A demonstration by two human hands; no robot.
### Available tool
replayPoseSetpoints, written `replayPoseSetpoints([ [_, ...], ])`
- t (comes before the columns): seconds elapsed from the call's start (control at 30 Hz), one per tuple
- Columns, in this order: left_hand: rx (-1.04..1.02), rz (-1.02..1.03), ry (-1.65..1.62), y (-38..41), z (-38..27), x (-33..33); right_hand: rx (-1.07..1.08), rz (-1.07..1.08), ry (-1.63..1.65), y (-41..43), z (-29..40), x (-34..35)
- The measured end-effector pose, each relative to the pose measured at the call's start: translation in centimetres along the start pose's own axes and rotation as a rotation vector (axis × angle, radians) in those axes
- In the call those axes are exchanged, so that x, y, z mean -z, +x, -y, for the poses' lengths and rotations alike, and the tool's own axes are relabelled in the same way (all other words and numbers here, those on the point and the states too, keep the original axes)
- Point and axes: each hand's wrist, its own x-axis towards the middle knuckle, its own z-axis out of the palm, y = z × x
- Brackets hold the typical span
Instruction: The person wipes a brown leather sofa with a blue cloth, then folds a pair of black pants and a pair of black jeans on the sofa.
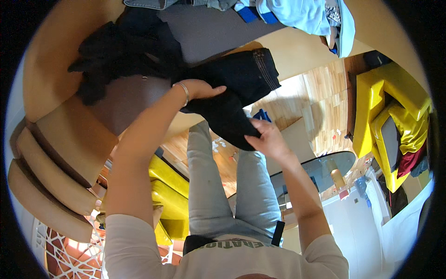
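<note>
Black trousers [226, 73] hang over the edge of the sofa in front of me, one leg ending in a hem with several rows of pale stitching. My left hand [204, 88], with a bangle at the wrist, lies on the black cloth with the thumb extended on top and the fingers hidden under it. At the lower end of the other leg, my right hand [267, 136] pinches the fabric between thumb and fingers. More dark clothing [118, 52] lies heaped on the sofa seat to the left; where it meets the trousers is hard to make out.
The tan sofa [66, 143] has a grey seat [209, 35]. Light blue clothing [296, 17] lies on its far side. A yellow armchair [369, 108] holding clothes stands right. Behind my right forearm is a glass-topped table [327, 160]. Scraps litter the wood floor [331, 87].
</note>
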Motion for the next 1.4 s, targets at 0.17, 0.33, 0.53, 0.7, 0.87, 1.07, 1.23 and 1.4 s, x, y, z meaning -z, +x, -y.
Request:
replayPoseSetpoints([
  [0.17,0.029,-0.042,-0.109,-0.9,0.8,1.7,-0.268,-0.117,-0.072,2.1,-3.5,2.3],
  [0.33,-0.182,-0.465,-0.544,1.0,3.0,2.1,-0.402,-0.399,-0.413,8.2,-10.1,4.4],
  [0.53,-0.069,-1.362,-0.741,2.1,4.9,-3.8,-0.503,-0.259,-0.545,11.2,-10.5,5.9],
  [0.7,0.038,-0.791,-1.788,4.0,4.8,-12.8,-0.619,-0.16,-0.355,11.4,-12.6,5.6],
  [0.87,-0.307,-0.507,-2.074,4.5,2.4,-14.8,-0.595,-0.088,0.133,9.8,-16.7,5.4],
  [1.07,-0.39,-0.778,-2.05,1.3,4.7,-14.1,-0.555,-0.079,0.272,7.3,-13.4,1.2],
  [1.23,-0.091,-1.027,-1.765,-6.9,10.2,-16.5,-0.484,-0.037,0.251,7.7,-8.0,-5.6],
  [1.4,-0.182,-1.324,-1.956,-14.3,19.3,-23.4,-0.255,0.168,0.185,11.7,3.0,-14.0],
])
